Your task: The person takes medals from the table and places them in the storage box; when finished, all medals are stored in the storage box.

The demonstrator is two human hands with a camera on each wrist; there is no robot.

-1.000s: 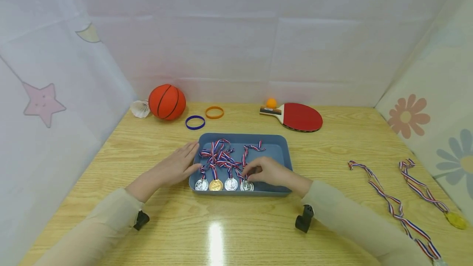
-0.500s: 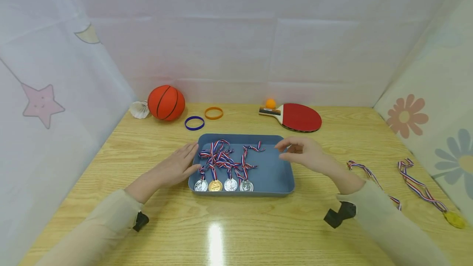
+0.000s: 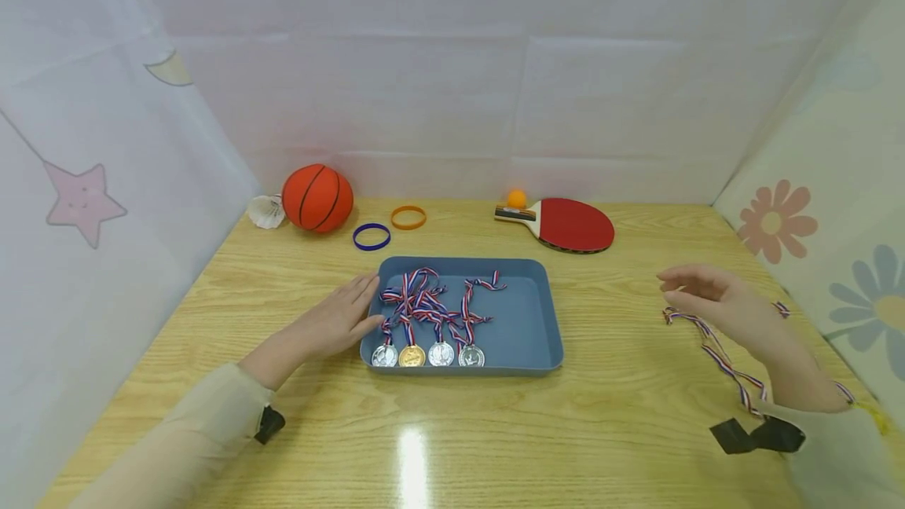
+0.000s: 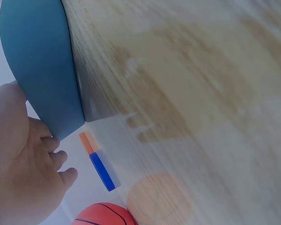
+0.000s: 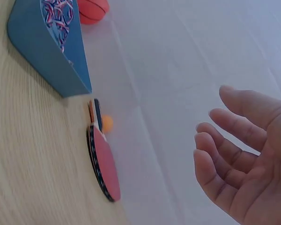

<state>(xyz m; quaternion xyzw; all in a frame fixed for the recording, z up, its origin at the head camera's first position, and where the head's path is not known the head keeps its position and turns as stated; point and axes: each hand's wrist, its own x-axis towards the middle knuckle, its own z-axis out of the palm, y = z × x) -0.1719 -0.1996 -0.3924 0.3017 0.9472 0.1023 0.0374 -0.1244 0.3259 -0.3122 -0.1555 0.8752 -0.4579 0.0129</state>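
Observation:
A blue-grey tray (image 3: 526, 368) stands mid-table in the head view. Inside it, along the near wall, lie a silver medal (image 3: 385, 355), a gold medal (image 3: 412, 356) and two more silver ones, their striped ribbons (image 3: 424, 305) heaped behind. My left hand (image 3: 339, 316) rests against the tray's left side with fingers straight. Over the table's right side is my right hand (image 3: 728, 313), fingers loosely bent and nothing in them. Beneath it lies a striped ribbon (image 3: 728, 368), and my right forearm covers most of another medal, whose yellow edge (image 3: 875, 417) peeks out.
At the back left are a shuttlecock (image 3: 266, 211), a small basketball (image 3: 317, 198), a blue wristband (image 3: 371, 236) and an orange wristband (image 3: 408, 217). A red table tennis bat (image 3: 576, 225) and an orange ball (image 3: 517, 199) lie at the back right. Cloth walls enclose the table.
My right hand let go of the rightmost silver medal in the tray, rose and moved right, over the ribbons outside it. The left hand stayed at the tray.

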